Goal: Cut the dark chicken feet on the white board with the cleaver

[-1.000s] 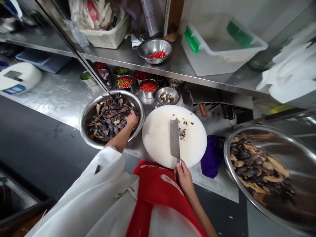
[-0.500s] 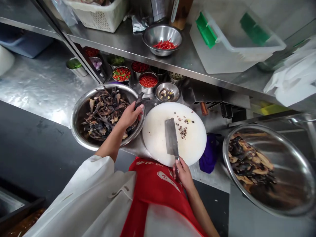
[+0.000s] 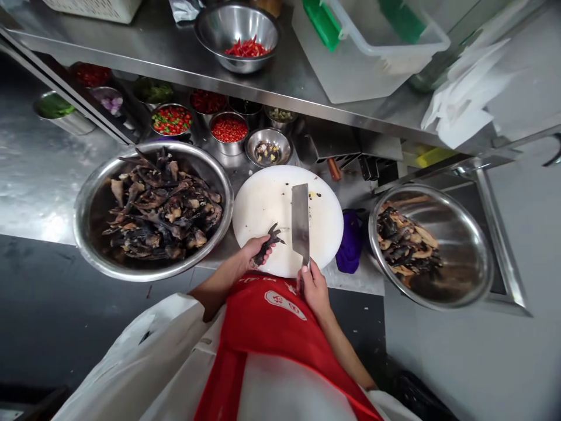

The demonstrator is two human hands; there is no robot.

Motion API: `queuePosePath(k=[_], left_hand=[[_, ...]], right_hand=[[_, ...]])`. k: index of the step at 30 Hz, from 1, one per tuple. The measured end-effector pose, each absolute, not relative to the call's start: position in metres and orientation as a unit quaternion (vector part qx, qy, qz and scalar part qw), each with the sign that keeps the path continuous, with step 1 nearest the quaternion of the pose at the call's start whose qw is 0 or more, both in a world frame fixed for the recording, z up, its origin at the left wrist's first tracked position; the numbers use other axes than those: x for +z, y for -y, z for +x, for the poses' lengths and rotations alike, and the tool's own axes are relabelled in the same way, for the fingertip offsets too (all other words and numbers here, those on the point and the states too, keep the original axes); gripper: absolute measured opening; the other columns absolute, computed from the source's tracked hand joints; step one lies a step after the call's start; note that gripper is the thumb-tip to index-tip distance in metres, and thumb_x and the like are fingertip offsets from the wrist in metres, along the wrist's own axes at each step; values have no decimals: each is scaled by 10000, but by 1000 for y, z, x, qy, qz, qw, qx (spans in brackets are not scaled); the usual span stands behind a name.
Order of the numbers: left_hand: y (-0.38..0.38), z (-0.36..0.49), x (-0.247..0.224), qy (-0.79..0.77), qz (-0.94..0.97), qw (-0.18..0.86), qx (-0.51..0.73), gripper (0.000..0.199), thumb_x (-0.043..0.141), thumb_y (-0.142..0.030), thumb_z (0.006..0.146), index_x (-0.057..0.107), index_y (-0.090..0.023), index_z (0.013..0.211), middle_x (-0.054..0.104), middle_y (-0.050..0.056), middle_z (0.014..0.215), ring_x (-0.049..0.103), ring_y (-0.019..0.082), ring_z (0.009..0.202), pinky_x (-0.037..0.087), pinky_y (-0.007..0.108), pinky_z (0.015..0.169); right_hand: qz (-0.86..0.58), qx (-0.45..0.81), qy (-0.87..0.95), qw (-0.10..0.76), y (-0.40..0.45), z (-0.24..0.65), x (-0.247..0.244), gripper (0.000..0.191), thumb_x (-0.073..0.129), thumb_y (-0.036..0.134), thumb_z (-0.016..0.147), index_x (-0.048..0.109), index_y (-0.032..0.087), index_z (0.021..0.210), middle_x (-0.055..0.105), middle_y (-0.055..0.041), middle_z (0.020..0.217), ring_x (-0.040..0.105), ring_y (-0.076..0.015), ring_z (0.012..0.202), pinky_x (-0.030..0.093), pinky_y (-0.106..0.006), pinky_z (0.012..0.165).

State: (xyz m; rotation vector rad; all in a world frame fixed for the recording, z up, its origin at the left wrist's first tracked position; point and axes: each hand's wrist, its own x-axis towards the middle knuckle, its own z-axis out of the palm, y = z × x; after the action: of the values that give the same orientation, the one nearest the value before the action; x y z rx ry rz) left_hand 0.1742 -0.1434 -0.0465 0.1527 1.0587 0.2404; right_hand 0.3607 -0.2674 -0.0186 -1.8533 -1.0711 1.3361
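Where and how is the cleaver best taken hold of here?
The cleaver is probably best gripped by its handle, from the person's side: its broad blade points away over the white cutting board, with the narrow handle toward the red apron, in the right hand.

Shiny table (image 3: 26, 193) and shelf (image 3: 166, 47)
On the table: a big bowl (image 3: 153, 273), a round white board (image 3: 263, 199), a purple cloth (image 3: 349, 242). On the shelf: a silver bowl (image 3: 239, 65), a clear box (image 3: 350, 76).

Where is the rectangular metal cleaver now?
In the head view, the rectangular metal cleaver is over the round white cutting board, just right of centre, in the right hand.
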Motion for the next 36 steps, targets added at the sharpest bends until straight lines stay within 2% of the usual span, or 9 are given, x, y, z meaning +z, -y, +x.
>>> queuePosePath(k=[7, 11, 17, 20, 22, 24, 26, 31, 36], left_hand=[[150, 170, -49, -527, 163, 824, 128, 315, 398, -412, 949, 520, -144, 837, 442, -57, 485, 389, 69, 317, 304, 190, 331], [156, 160, -44, -529, 205, 814, 126, 288, 417, -408, 937, 513, -156, 837, 449, -63, 482, 396, 73, 311, 323, 196, 336], [163, 144, -41, -522, 301, 793, 94, 310, 491, -478, 890, 493, -178, 809, 480, -64, 487, 426, 78, 306, 292, 189, 324], [161, 145, -42, -522, 312, 789, 89, 307, 491, -484, 888, 471, -189, 805, 503, -62, 504, 435, 79, 307, 275, 186, 316], [160, 147, -42, -523, 311, 789, 88, 316, 494, -497, 884, 466, -192, 806, 505, -63, 502, 434, 79, 305, 274, 185, 317], [162, 147, -41, -529, 314, 783, 90, 319, 495, -500, 885, 459, -194, 799, 502, -62, 492, 430, 80, 303, 275, 187, 317], [164, 142, -40, -546, 312, 772, 96, 316, 500, -497, 885, 457, -197, 797, 497, -62, 487, 429, 80, 306, 266, 187, 313], [164, 134, -40, -555, 251, 785, 114, 305, 521, -494, 878, 476, -196, 833, 487, -62, 495, 423, 72, 321, 275, 184, 320], [159, 156, -43, -540, 195, 806, 140, 274, 467, -441, 910, 467, -183, 817, 470, -60, 500, 394, 67, 324, 316, 191, 332]], right_hand=[[-638, 566, 396, 340, 222, 347, -29, 415, 413, 558, 905, 518, 228, 1133, 513, 52, 634, 470, -103, 392, 398, -226, 377], [-647, 565, 417, 298, 201, 353, -34, 335, 448, 529, 891, 529, 229, 1014, 487, 71, 575, 444, -102, 348, 359, -219, 333], [-649, 533, 488, 238, 204, 371, -28, 347, 463, 491, 899, 582, 238, 1106, 518, 55, 537, 474, -132, 369, 413, -254, 405], [-661, 485, 529, 222, 207, 370, -23, 372, 456, 472, 910, 586, 248, 1178, 612, 10, 616, 573, -181, 489, 462, -284, 507], [-670, 438, 563, 207, 209, 367, -20, 384, 433, 454, 927, 571, 255, 1226, 685, -35, 773, 650, -225, 678, 489, -304, 617], [-675, 390, 602, 173, 210, 367, -18, 397, 418, 430, 941, 544, 258, 1276, 708, -63, 922, 663, -254, 840, 485, -317, 711], [-680, 358, 625, 135, 210, 372, -16, 413, 421, 406, 943, 517, 256, 1315, 710, -73, 977, 659, -264, 885, 474, -320, 745], [-699, 354, 602, 154, 210, 391, -10, 425, 453, 414, 920, 535, 239, 1300, 711, -70, 952, 657, -261, 849, 477, -316, 712], [-659, 499, 501, 255, 210, 365, -11, 380, 431, 489, 921, 570, 234, 1165, 596, 15, 618, 555, -158, 470, 454, -259, 472]])
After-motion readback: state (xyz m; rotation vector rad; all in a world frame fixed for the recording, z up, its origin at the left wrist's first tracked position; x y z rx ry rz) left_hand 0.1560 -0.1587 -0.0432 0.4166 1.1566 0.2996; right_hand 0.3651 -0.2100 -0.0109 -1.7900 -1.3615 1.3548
